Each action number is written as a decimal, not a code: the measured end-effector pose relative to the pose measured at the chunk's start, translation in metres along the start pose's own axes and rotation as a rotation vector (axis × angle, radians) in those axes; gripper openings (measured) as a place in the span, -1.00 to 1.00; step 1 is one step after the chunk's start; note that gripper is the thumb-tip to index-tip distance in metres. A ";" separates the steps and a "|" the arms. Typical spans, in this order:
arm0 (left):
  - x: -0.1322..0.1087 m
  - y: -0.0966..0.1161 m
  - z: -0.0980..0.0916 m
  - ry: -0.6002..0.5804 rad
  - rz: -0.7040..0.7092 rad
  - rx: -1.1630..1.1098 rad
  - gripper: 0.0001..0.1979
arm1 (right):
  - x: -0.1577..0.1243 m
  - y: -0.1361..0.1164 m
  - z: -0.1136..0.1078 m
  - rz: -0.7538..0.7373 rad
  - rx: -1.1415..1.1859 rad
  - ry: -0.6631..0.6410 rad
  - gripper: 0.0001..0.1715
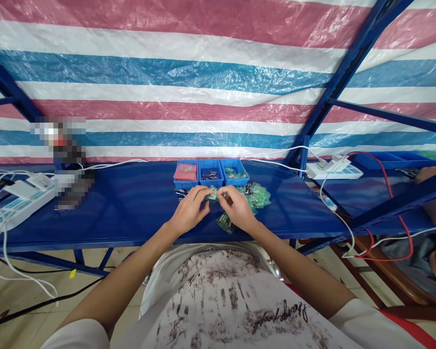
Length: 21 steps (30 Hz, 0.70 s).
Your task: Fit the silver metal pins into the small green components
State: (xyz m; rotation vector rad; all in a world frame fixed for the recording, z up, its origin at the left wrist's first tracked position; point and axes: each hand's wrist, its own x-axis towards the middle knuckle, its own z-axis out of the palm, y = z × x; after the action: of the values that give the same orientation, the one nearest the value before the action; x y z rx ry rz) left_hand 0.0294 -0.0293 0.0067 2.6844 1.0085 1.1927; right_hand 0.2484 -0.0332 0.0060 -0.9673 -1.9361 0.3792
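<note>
A small clear, greenish plastic bag (213, 194) is between my two hands, just in front of the blue bins. My left hand (191, 211) has its fingertips at the bag's left side, with the thumb lower down. On the other side, my right hand (237, 209) pinches the bag's edge between thumb and fingers. Beside my right hand lies a pile of green-tinted plastic bags (258, 195) with small parts inside. Another filled bag (225, 223) rests under my right hand near the table edge. Thin dark metal pieces (180, 192) lie behind my left hand.
Three blue bins hold pink packets (185, 171), dark screw-like parts (210, 174) and greenish bags (234, 173). White power strips stand on the left (20, 203) and right (334, 168), with trailing cables. A blue frame post (312, 106) rises behind. Another person's hand (430, 173) shows far right.
</note>
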 end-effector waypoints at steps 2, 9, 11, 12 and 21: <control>0.000 0.000 0.000 0.000 0.001 -0.003 -0.58 | 0.000 0.000 0.000 -0.017 -0.004 0.008 -0.86; 0.000 -0.001 -0.001 0.009 0.004 0.009 -0.62 | 0.000 0.002 0.001 -0.013 -0.020 0.009 -0.83; 0.000 -0.001 -0.002 0.022 0.003 0.008 -0.66 | -0.001 0.003 0.001 -0.015 0.008 0.013 -0.84; 0.000 -0.001 -0.002 0.028 0.001 0.008 -0.68 | -0.001 0.003 0.002 -0.018 0.025 0.012 -0.85; 0.002 0.003 -0.004 0.049 -0.006 0.020 -0.75 | 0.000 0.000 0.001 -0.084 0.017 0.026 -0.76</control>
State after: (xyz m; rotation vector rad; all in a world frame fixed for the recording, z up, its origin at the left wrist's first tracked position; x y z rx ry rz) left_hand 0.0298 -0.0312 0.0116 2.6782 1.0396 1.2598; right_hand 0.2476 -0.0331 0.0060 -0.8727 -1.9401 0.3327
